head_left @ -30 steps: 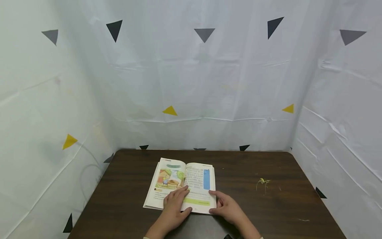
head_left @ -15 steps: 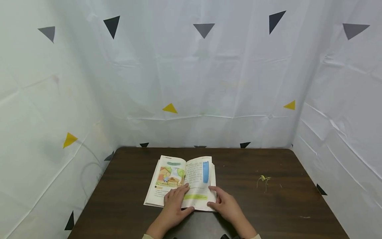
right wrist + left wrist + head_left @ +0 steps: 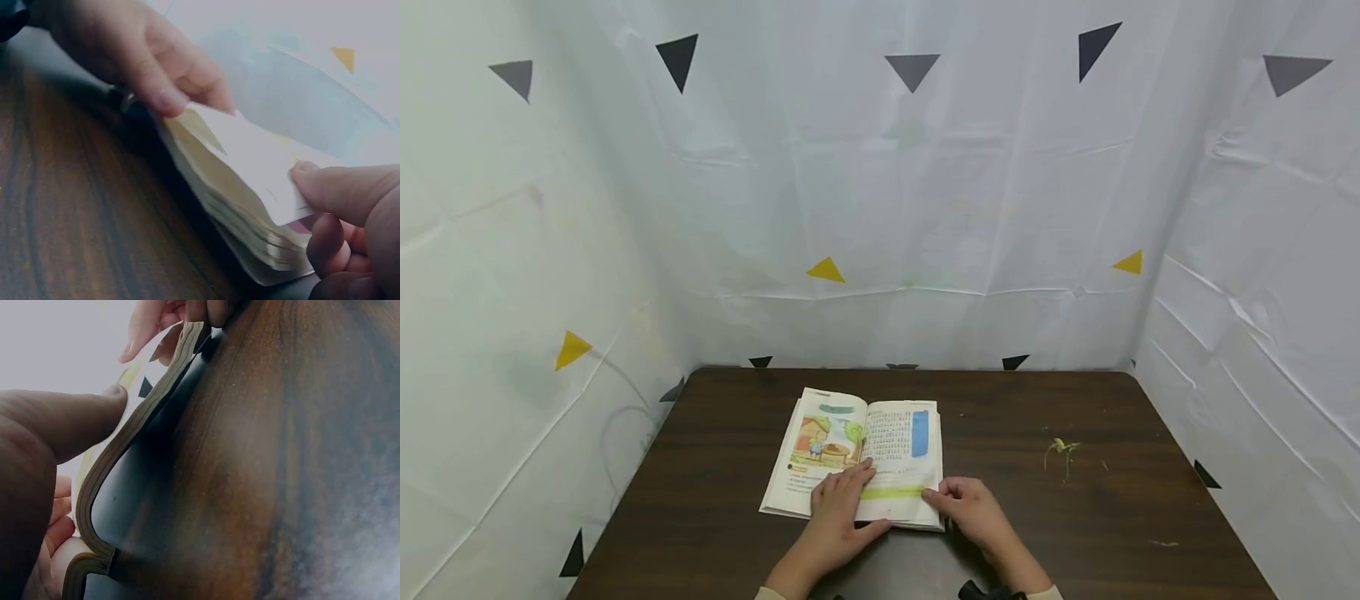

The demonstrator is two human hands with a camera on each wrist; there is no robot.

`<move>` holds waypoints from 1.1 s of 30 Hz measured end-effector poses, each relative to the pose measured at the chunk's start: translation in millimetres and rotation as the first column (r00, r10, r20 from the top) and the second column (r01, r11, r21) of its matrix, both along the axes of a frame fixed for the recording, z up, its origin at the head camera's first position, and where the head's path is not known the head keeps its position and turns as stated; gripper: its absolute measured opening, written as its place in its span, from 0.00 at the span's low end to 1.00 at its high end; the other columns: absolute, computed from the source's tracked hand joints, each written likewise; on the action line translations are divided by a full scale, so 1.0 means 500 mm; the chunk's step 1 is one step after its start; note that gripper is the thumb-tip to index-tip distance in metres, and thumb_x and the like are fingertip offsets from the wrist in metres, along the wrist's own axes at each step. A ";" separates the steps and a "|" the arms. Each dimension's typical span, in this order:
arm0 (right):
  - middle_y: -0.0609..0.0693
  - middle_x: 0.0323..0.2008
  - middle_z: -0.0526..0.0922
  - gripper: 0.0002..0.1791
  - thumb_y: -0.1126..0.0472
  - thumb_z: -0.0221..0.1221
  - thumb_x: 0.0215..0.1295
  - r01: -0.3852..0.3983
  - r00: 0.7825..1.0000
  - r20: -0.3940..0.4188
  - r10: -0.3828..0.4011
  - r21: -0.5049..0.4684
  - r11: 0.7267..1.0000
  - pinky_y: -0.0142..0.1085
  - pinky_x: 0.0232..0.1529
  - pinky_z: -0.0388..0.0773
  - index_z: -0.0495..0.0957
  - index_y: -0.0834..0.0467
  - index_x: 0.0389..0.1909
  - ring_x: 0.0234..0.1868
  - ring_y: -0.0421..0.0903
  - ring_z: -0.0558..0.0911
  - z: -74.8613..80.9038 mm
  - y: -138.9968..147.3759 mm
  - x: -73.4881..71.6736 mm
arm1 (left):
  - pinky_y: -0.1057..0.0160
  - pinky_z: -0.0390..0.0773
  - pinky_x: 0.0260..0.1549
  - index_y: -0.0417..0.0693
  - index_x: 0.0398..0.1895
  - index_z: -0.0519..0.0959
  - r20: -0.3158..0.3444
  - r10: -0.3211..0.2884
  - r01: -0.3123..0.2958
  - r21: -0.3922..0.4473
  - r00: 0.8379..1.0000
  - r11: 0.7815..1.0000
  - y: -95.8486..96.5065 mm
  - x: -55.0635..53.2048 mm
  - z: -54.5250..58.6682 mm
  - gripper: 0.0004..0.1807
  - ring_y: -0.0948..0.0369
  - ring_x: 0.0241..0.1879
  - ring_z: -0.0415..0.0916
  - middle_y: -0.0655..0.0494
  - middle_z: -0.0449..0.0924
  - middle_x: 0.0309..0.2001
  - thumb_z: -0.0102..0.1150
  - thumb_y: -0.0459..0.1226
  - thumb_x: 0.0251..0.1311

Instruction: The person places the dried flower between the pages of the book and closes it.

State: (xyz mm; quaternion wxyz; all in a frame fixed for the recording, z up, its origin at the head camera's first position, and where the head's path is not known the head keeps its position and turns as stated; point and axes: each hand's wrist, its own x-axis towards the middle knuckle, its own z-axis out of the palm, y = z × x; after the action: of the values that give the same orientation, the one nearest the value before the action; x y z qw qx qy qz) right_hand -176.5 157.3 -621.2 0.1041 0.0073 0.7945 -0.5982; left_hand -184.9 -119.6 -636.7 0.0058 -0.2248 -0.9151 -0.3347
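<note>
An illustrated book point(image 3: 820, 492) lies spread on the dark wooden table, with a colour picture on its left page and text beside a blue box on its right page. My left hand point(image 3: 837, 512) rests across the lower middle of the pages, fingers extended and thumb along the bottom edge. At the lower right corner, my right hand point(image 3: 972, 510) pinches a page point(image 3: 250, 169) between thumb and curled fingers. The right wrist view shows that page lifted slightly off the stack below. In the left wrist view, the book's thick page edge point(image 3: 134, 425) curves down to the spine.
A small yellow-green sprout-like scrap point(image 3: 1062, 447) lies on the table point(image 3: 715, 467) to the right. A white curtain point(image 3: 910, 208) with triangle prints surrounds the table at the back and both sides.
My right fingers have drawn in from a wider spread at the right page's edge to a pinch at its corner. The bulged right page has flattened. My left hand stays on the book.
</note>
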 end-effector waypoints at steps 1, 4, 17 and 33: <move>0.41 0.19 0.71 0.23 0.48 0.72 0.71 0.013 1.000 -0.006 -0.013 0.002 1.000 0.30 0.24 0.63 0.80 0.64 0.28 0.22 0.37 0.67 -0.001 -0.002 -0.001 | 0.33 0.57 0.71 0.54 0.78 0.70 0.000 0.002 -0.002 0.002 1.000 1.000 0.000 0.000 0.000 0.44 0.50 0.76 0.65 0.56 0.66 0.83 0.71 0.63 0.65; 0.41 0.18 0.69 0.24 0.49 0.73 0.70 0.038 0.999 -0.020 -0.038 -0.009 0.999 0.30 0.24 0.62 0.79 0.65 0.27 0.21 0.37 0.67 -0.003 -0.009 -0.001 | 0.33 0.56 0.72 0.54 0.78 0.70 0.000 0.010 -0.010 0.010 1.000 1.000 0.002 0.000 0.002 0.45 0.50 0.77 0.65 0.56 0.66 0.83 0.70 0.64 0.64; 0.40 0.18 0.70 0.20 0.48 0.72 0.71 0.030 0.998 -0.057 -0.025 0.081 0.996 0.30 0.26 0.64 0.79 0.57 0.28 0.22 0.37 0.69 -0.010 -0.002 0.000 | 0.43 0.68 0.68 0.54 0.77 0.70 -0.167 0.054 -0.035 0.114 0.985 0.993 -0.021 0.001 -0.004 0.41 0.56 0.70 0.72 0.57 0.76 0.71 0.78 0.48 0.63; 0.40 0.18 0.69 0.19 0.50 0.73 0.70 0.031 0.998 -0.054 -0.028 0.056 0.998 0.29 0.24 0.61 0.78 0.59 0.29 0.20 0.36 0.66 -0.003 -0.006 0.002 | 0.44 0.52 0.61 0.51 0.80 0.70 -0.505 0.315 -0.234 0.219 0.803 0.947 -0.056 -0.015 0.038 0.48 0.42 0.71 0.58 0.41 0.60 0.80 0.68 0.20 0.53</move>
State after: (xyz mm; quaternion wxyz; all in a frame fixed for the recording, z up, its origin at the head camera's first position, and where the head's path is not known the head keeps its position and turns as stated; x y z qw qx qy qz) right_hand -175.5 154.5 -622.6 0.0737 0.0060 0.8135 -0.5769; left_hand -192.3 -147.5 -617.7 0.3247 -0.1727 -0.8730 -0.3202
